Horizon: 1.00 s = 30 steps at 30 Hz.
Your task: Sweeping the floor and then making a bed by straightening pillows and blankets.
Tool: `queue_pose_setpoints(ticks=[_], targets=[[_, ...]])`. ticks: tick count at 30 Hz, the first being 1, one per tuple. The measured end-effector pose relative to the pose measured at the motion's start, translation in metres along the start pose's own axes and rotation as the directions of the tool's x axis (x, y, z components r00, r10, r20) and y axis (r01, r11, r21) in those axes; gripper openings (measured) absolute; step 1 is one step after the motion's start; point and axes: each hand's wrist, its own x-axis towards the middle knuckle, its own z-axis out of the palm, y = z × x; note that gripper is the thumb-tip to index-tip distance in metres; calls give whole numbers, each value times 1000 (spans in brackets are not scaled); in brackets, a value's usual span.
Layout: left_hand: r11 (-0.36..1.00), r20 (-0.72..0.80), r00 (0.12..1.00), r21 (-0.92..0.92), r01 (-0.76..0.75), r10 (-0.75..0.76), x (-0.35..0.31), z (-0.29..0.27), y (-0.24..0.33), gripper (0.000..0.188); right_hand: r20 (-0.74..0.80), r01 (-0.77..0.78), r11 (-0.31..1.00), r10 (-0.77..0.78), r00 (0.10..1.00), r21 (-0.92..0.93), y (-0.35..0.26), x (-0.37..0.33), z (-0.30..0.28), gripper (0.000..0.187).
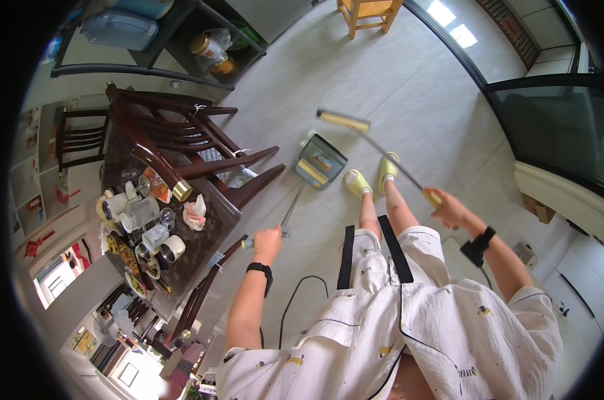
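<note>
My left hand (pixel 268 241) grips the top of a long thin handle that runs down to a grey dustpan (pixel 320 162) resting on the tiled floor in front of my feet. My right hand (pixel 448 208) holds the end of a broom stick (pixel 392 160); the broom's yellowish head (pixel 342 121) is out ahead on the floor, beyond the dustpan. My feet in pale yellow slippers (pixel 371 179) stand just right of the dustpan. Both wrists wear black bands.
A dark wooden chair (pixel 202 150) and a dining table (pixel 182 267) crowded with cups, jars and dishes stand at my left. A wooden stool (pixel 368 13) is far ahead. A black cable (pixel 295 300) lies on the floor. Glass doors (pixel 555 133) are at right.
</note>
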Motion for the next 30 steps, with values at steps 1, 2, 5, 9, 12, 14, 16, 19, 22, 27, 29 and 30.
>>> queue_pose_setpoints(ticks=[1, 2, 5, 9, 12, 14, 16, 19, 22, 27, 29, 30], targets=[[999, 15, 999, -40, 35, -34, -8, 4, 3, 28, -33, 25, 999, -26, 999, -19, -2, 20, -7, 70], [994, 30, 997, -78, 70, -68, -17, 9, 6, 32, -68, 61, 998, -63, 996, -18, -5, 46, -12, 68], [982, 59, 988, -118, 147, -141, -47, 26, 16, 34, -184, 167, 985, -174, 967, -54, -46, 97, -22, 60], [972, 106, 978, -132, 196, -182, -89, 57, 31, 34, -173, 154, 971, -186, 967, -186, -82, 132, 7, 54], [969, 138, 974, -143, 201, -182, -110, 77, 46, 29, -32, 168, 937, -187, 982, -307, -34, 127, 56, 55], [951, 226, 942, -130, 281, -248, -137, 110, 49, 31, 117, 188, 944, -162, 980, -271, -28, 67, 116, 52], [945, 278, 925, -123, 302, -259, -142, 126, 56, 33, 158, 245, 909, -202, 967, -338, 29, 45, 163, 66], [957, 275, 932, -101, 273, -236, -151, 146, 64, 21, 304, 193, 975, -151, 941, -114, 48, 19, 162, 72], [940, 259, 923, -113, 322, -285, -169, 170, 60, 19, 414, 110, 990, -136, 900, 87, 54, -1, 126, 60], [932, 226, 926, -135, 337, -302, -195, 172, 74, 40, 532, 1, 995, -55, 845, 101, 63, -75, 115, 66], [921, 191, 927, -165, 354, -322, -217, 180, 84, 34, 513, 5, 999, -31, 858, 52, 82, -88, 123, 66], [910, 158, 929, -198, 363, -336, -226, 184, 90, 28, 471, 30, 996, -65, 880, 81, 91, -92, 126, 66]])
